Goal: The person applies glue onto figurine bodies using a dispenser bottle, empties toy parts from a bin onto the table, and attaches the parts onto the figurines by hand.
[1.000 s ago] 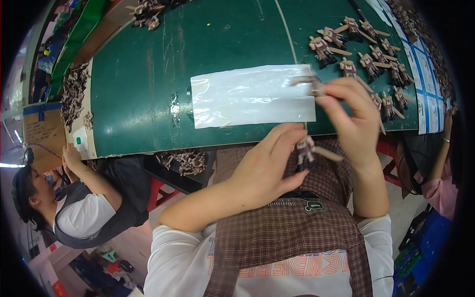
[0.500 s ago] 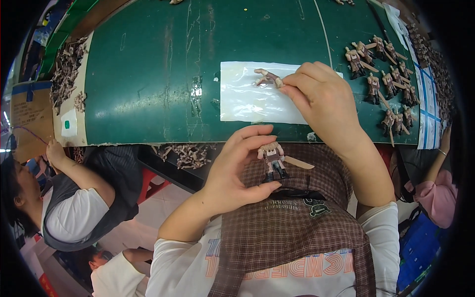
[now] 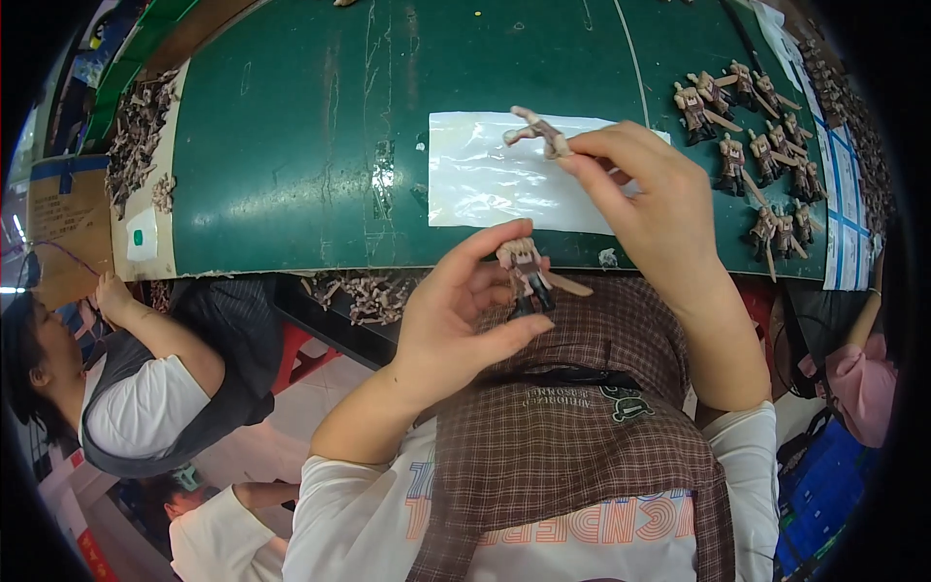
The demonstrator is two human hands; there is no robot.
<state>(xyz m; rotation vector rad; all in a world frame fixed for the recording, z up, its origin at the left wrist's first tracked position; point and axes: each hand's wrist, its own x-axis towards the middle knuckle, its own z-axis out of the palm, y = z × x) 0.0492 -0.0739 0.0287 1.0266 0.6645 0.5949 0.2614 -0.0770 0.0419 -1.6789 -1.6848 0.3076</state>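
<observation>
My left hand (image 3: 436, 315) is closed around a small toy figure (image 3: 525, 264) just in front of the table's front edge. The figure has pale and brown upper parts and dark boots. A tan blade-shaped piece (image 3: 570, 284) sticks out from its right side. Between thumb and fingertips, my right hand (image 3: 664, 199) pinches a small beige-and-brown figure part (image 3: 539, 131) with limb-like ends pointing left. This part hangs over a glossy white sheet (image 3: 475, 189) lying on the green table (image 3: 281, 145).
Several similar toy figures (image 3: 732, 160) with blades stand or lie in a group at the table's right. Loose parts (image 3: 141, 141) are heaped at the left edge, and more parts (image 3: 364, 296) fill a dark tray below the front edge. Co-workers sit on both sides.
My left hand has lifted the figure slightly toward the table and turned it a little. The part in my right hand has tilted, its limb ends now higher.
</observation>
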